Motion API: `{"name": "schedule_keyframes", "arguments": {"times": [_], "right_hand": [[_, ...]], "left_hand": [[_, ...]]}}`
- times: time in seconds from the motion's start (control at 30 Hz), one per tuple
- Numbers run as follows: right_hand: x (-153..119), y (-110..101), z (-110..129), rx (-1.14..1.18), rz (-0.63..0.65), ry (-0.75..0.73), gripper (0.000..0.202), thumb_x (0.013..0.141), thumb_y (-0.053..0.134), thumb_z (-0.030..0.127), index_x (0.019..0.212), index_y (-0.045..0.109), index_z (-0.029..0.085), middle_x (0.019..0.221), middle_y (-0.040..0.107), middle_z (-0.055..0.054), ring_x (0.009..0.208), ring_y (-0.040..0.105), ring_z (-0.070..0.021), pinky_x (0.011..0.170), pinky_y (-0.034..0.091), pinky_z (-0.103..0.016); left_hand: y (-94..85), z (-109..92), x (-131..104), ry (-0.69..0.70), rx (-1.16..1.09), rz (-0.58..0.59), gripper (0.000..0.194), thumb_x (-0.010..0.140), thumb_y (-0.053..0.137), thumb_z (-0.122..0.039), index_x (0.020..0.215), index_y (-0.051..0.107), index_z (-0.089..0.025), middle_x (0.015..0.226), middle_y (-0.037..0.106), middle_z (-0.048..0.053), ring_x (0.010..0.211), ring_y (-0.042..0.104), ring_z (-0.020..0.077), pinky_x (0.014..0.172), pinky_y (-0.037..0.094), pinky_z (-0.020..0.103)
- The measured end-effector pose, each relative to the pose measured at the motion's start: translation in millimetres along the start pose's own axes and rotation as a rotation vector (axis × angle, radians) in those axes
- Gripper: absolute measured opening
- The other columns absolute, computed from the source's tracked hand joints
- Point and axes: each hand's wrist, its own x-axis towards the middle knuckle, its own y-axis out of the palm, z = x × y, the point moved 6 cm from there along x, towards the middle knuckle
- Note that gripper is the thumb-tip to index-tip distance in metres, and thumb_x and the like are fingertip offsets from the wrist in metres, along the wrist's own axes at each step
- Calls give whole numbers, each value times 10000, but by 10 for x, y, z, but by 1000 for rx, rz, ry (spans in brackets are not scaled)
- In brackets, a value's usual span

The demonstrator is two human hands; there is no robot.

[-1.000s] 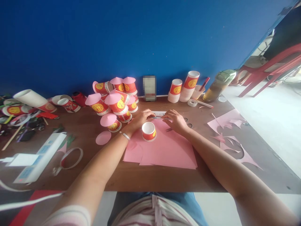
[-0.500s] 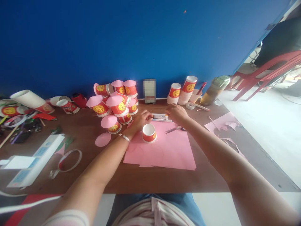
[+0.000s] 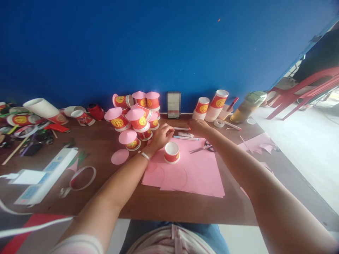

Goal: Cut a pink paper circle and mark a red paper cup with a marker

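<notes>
head view, sole view on file: one second ago both hands meet at a slim pen; now the blue pen (image 3: 186,138) lies at the far edge of the pink paper (image 3: 201,176), apparently laid by rather than in use. the scissors (image 3: 205,147) show more fully, on the near side of the right hand (image 3: 199,127). a white pen (image 3: 181,128) spans the gap between the grips, one end at the fingertips of the left hand (image 3: 162,136). left grip: fingers curled, thumb drawn close; any pinch on that pen cannot be confirmed. right grip: fingers bunched, tips hidden, hold undetermined. the red cup (image 3: 171,156) stands upright on the paper, nearer the wearer than both grips, touched by neither.
</notes>
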Motion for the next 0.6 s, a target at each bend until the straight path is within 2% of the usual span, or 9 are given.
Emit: {"name": "schedule_keyframes", "arguments": {"times": [0.07, 0.13, 0.2, 0.27, 0.4, 0.5, 0.6], "right_hand": [[-52, -80, 27, 130, -53, 26, 85, 783, 845, 241, 810, 779, 195, 951, 793, -152, 999, 748, -325, 855, 598, -380], [-129, -136, 76, 293, -91, 47, 118, 849, 792, 290, 825, 746, 184, 890, 782, -131, 919, 751, -297, 809, 612, -376], [-209, -122, 162, 490, -82, 45, 201, 918, 734, 376, 870, 721, 182, 793, 765, -86, 763, 738, -233, 719, 624, -343], [-278, -48, 273, 685, -52, 29, 314, 942, 713, 483, 874, 706, 176, 727, 748, -62, 680, 721, -196, 669, 632, -319], [-354, 140, 453, 971, -18, 14, 497, 823, 800, 650, 871, 713, 163, 712, 740, -57, 625, 692, -173, 632, 630, -324], [-377, 209, 493, 1093, -22, 20, 592, 719, 860, 706, 920, 725, 166, 709, 712, -26, 584, 632, -138, 585, 584, -295], [-401, 198, 450, 1204, -80, 40, 634, 693, 865, 755, 941, 734, 187, 630, 600, 35, 522, 512, -105, 506, 478, -263]], "left_hand": [[-23, 19, -2, -17, -29, -38, 72, 972, 664, -254, 960, 706, -197, 940, 690, 41, 837, 644, 169, 816, 560, 316], [-41, 46, -9, -58, -95, -70, 147, 970, 691, -335, 996, 711, -191, 955, 718, 47, 825, 656, 167, 790, 563, 313], [-55, 60, -20, -107, -173, -87, 230, 964, 708, -402, 1048, 715, -188, 998, 756, 59, 858, 692, 178, 807, 578, 324], [-46, 37, -33, -138, -260, -55, 301, 969, 704, -458, 1110, 721, -192, 1046, 784, 70, 917, 729, 196, 850, 599, 346], [-1, -73, -59, -153, -411, 85, 385, 967, 708, -521, 1173, 726, -196, 1100, 816, 91, 1005, 771, 232, 892, 633, 380], [-34, -102, -65, -151, -361, 73, 355, 979, 700, -516, 1131, 754, -199, 1098, 826, 86, 1000, 776, 236, 916, 633, 392], [-58, -83, -57, -152, -306, 54, 362, 973, 704, -546, 1085, 782, -211, 1088, 830, 77, 984, 770, 235, 898, 628, 383]]}}
